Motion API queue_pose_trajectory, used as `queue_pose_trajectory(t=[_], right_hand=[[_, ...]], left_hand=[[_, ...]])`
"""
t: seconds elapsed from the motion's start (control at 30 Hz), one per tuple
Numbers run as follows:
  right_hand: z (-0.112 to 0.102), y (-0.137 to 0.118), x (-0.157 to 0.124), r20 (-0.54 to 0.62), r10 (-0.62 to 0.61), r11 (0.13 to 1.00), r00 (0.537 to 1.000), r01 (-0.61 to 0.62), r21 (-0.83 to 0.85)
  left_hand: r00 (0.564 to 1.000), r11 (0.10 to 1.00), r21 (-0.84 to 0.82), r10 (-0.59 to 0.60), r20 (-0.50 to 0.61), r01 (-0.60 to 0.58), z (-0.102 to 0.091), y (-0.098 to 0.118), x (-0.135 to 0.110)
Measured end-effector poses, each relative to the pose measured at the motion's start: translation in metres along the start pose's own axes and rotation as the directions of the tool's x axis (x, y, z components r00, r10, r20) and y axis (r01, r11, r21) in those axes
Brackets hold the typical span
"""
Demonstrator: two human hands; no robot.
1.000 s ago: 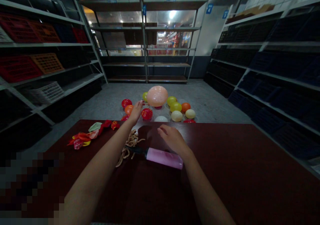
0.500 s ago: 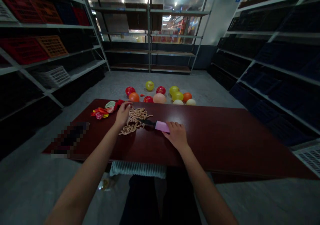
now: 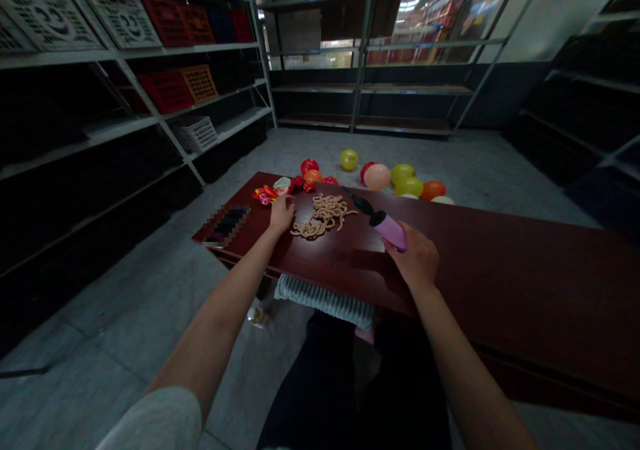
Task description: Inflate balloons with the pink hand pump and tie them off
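Observation:
My right hand is closed round the pink barrel of a balloon pump, its black nozzle pointing up and left above the table. My left hand is at the near side of a small heap of flat, uninflated balloons in red, yellow, pink and pale green. Its fingers look loosely bent, and nothing shows in them. Between the two hands lies a tangle of thin beige strands on the dark red table.
A blurred-out flat item lies at the table's left end. Beyond the table, inflated balloons in several colours rest on the floor. Shelving with crates stands left, and more racks stand behind. A ribbed pale-blue cloth hangs below the front edge.
My right hand has lifted the pump off the strands, to the right. My left hand has drawn back from the strands to the near side of the flat balloons. The view has turned left.

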State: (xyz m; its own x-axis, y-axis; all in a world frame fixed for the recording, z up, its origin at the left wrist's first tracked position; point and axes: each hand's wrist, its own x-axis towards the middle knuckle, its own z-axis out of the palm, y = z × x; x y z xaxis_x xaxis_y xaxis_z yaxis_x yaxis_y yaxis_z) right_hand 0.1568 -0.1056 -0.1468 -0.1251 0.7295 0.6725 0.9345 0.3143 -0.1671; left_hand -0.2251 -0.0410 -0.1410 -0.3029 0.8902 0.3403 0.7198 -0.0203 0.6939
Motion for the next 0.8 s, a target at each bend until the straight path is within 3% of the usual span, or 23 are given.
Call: queue_pose_trajectory(t=[0.13,0.37,0.53,0.7,0.8], right_hand=[[0.003,0.001,0.002,-0.005,-0.103,0.992,0.995,0.102,-0.073],[0.008,0.002,0.002,-0.026,-0.156,0.981,0.987,0.151,-0.124],[0.006,0.003,0.002,-0.016,-0.178,0.977,0.984,0.175,-0.123],[0.005,0.002,0.003,0.008,-0.155,0.983,0.988,0.155,-0.097],[0.004,0.002,0.003,0.028,-0.105,0.992,0.994,0.107,-0.072]], left_hand=[[0.994,0.988,0.122,0.088,0.067,-0.096,0.004,0.007,0.040],[0.949,0.921,0.285,0.196,0.246,-0.264,0.039,0.034,0.081],[0.951,0.860,0.442,0.143,0.274,-0.257,0.055,0.045,0.080],[0.952,0.893,0.359,0.191,0.241,-0.271,0.056,0.044,0.066],[0.971,0.941,0.261,0.177,0.159,-0.214,0.047,0.046,0.058]])
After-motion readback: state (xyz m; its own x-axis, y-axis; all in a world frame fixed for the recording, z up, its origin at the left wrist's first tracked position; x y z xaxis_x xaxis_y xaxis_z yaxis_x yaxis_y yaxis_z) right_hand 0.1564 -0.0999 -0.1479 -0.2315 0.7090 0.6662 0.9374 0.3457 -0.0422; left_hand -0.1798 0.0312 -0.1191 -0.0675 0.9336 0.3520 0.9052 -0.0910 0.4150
